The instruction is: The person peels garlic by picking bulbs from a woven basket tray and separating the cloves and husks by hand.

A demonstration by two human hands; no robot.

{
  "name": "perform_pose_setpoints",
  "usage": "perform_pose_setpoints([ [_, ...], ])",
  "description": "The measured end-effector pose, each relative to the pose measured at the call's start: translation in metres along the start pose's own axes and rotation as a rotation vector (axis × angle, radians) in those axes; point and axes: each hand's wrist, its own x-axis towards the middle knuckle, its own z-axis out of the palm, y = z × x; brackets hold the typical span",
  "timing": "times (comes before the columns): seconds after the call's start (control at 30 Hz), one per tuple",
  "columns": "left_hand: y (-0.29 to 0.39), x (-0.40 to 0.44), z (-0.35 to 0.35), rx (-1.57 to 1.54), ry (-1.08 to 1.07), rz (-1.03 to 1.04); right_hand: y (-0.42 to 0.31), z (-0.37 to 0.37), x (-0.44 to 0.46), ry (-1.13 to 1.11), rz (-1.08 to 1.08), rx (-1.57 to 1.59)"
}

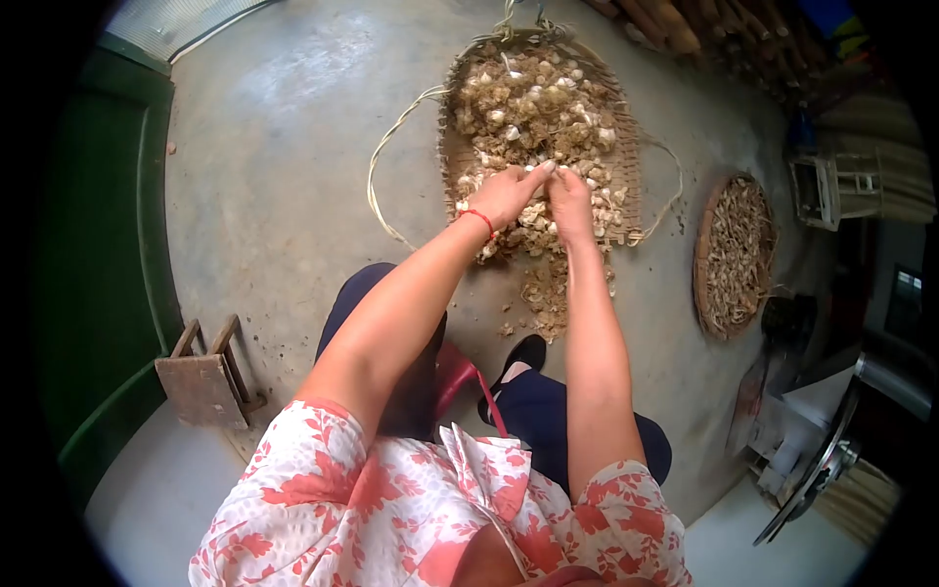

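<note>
My left hand (503, 196), with a red band at its wrist, and my right hand (570, 203) meet over a woven basket (629, 166). Both are closed, thumbs and fingertips pinched together. Anything between them is too small and too covered to make out. Around and beneath my hands, pale garlic bulbs (594, 119) fill the basket. Brown, dry root tufts (479, 98) are mixed in, thickest toward the far end. More dry scraps (544, 298) have spilled on the floor off the basket's near end.
Looped handles (375, 176) stick out from the basket's sides. A round tray (706, 249) of dried pieces lies to the right. At left stands a small wooden stool (201, 389) by a green door (98, 245). Stacked wood (665, 24) lies at the far right.
</note>
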Motion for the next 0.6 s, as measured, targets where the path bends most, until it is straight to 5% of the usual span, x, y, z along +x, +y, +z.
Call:
perform_pose_setpoints([
  [0.03,-0.004,0.001,0.000,-0.228,-0.211,-0.068,0.009,0.011,0.002,-0.015,-0.098,0.067],
  [0.13,-0.008,0.005,0.001,-0.299,-0.062,0.124,-0.004,0.027,-0.008,-0.011,-0.163,0.203],
  [0.17,-0.006,0.002,0.003,-0.707,-0.155,0.040,-0.012,0.029,-0.012,-0.049,-0.047,0.387],
  [0.27,0.012,-0.016,-0.010,-0.880,-0.193,0.061,-0.028,0.019,-0.015,-0.101,0.146,0.573],
  [0.33,0.011,-0.013,-0.012,-0.910,-0.244,0.025,-0.016,0.001,-0.003,-0.385,0.229,0.914],
  [0.4,-0.001,-0.004,-0.006,-0.822,-0.140,-0.036,-0.012,-0.006,0.001,-0.477,0.222,0.938],
  [0.6,-0.002,-0.001,-0.004,-0.888,-0.002,-0.172,-0.021,-0.014,-0.010,-0.271,0.218,0.435],
])
